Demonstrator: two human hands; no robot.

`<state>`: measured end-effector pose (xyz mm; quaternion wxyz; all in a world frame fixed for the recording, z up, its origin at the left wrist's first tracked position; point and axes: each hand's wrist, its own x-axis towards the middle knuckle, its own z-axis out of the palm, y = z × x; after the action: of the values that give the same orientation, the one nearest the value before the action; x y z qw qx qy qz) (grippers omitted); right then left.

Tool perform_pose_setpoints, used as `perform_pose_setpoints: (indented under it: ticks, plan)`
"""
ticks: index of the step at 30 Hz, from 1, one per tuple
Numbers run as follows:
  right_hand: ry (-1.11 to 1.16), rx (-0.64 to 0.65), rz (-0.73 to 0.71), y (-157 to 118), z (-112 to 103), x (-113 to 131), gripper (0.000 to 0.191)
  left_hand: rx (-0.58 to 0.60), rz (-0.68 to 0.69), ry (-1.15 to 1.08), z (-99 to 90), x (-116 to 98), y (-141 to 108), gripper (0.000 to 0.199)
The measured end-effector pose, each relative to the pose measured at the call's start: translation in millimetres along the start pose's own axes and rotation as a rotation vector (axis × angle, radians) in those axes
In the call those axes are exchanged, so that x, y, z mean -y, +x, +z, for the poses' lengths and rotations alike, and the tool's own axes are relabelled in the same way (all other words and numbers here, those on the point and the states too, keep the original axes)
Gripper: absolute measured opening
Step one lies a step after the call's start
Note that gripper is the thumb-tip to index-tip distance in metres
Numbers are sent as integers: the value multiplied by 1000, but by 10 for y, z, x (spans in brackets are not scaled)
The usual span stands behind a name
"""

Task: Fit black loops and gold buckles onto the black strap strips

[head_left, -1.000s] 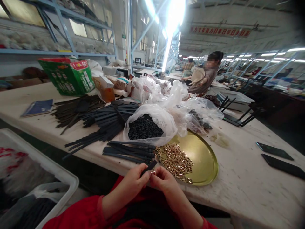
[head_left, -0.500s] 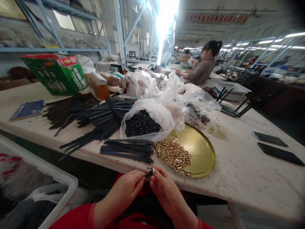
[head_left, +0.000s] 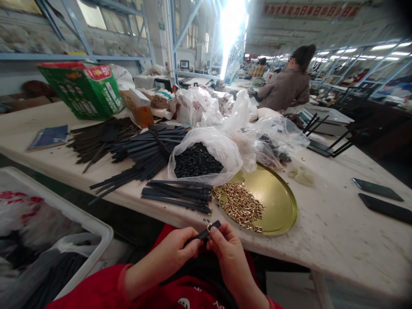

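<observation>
Near the table's front edge, my left hand (head_left: 178, 249) is closed on a narrow black strap (head_left: 203, 234), gripping it between thumb and fingers. A small gold buckle (head_left: 209, 227) sits around the strap, whose free end sticks out past it to the upper right. My right hand (head_left: 228, 245) pinches the buckle and strap with thumb and fingertips. Just beyond lies a row of black straps (head_left: 175, 196) with gold buckles at their right ends. To its right, a round gold tray (head_left: 280, 201) carries a pile of loose gold buckles (head_left: 243, 206).
Behind the strap row stands a plastic bag (head_left: 230, 159) of small black pieces (head_left: 196, 161). More straps (head_left: 154, 150) lie left. Two phones (head_left: 383, 206) rest at the right. A white bin (head_left: 104, 240) is at lower left. A co-worker (head_left: 285, 88) is beyond the table.
The strap's end now protrudes well beyond the buckle, where before the buckle was at its tip. My view has shifted slightly left, and the co-worker's arm has drawn in.
</observation>
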<state>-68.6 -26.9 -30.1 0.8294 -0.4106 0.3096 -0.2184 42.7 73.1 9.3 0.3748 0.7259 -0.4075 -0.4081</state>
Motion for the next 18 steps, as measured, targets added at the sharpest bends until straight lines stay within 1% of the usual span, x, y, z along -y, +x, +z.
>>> perform_pose_setpoints:
  ticks: [2,4,7,9,12,16,17,18]
  plan:
    - [-83,17,-23,-11,5,-25,30,1,30,-82,13,5,-8,22]
    - [-135,33,-39,-30,22,-66,31,3,29,-178,39,16,-11,20]
    - [-157,61,-26,-60,43,-110,33,11,-47,-314,74,36,-13,25]
    - [-195,82,-29,-75,43,-108,33,17,-93,-367,84,46,-14,30]
    - [-251,98,-43,-84,30,-80,32,27,-137,-385,95,63,-7,31]
    - [-172,127,42,-87,12,-89,30,-32,-184,-383,149,98,17,28]
    - [-188,125,37,-89,5,-102,29,-40,-190,-381,164,105,18,27]
    - [-244,110,-1,-92,-6,-114,28,-47,-199,-371,176,108,17,25]
